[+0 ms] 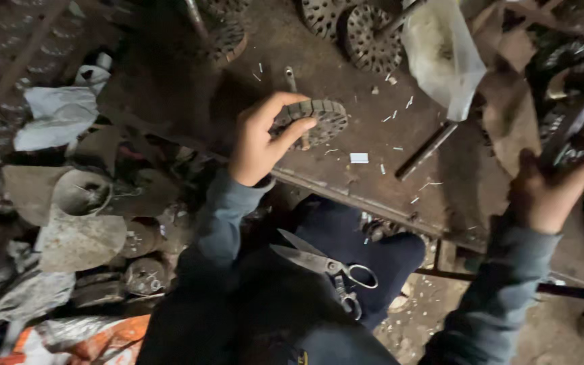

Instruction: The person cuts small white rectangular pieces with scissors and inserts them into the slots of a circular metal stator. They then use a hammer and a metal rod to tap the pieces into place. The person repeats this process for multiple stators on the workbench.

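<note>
A round, dark metal disc with a ribbed rim and a perforated face (pixel 313 120) is gripped by the left hand (pixel 259 138), thumb across the near rim and fingers curled over the top edge. The disc is held upright on its edge on a rusty brown metal worktable (pixel 373 101), close to the table's near edge, which is marked by a metal lip running diagonally down to the right. A flat metal bar (pixel 293 84) lies just behind the disc. Bare table surface, scattered only with small white scraps, is left open to the right of the disc as far as a dark metal rod (pixel 426 150).

The right hand (pixel 547 192) is raised at the right side, its fingers closed around a dark bar-like piece (pixel 570 125) among a stack of similar discs; the exact grip is too dim to be made out.

Steel scissors (pixel 329 267) are rested on the person's lap, below the table edge. At the far edge, two more perforated discs (pixel 359 27) are seen beside a cloudy, translucent plastic bag (pixel 444 54). To the left, the floor is crowded with grey scrap, a crumpled white cloth (pixel 59 115) and an orange-and-white plastic sack (pixel 82 341).
</note>
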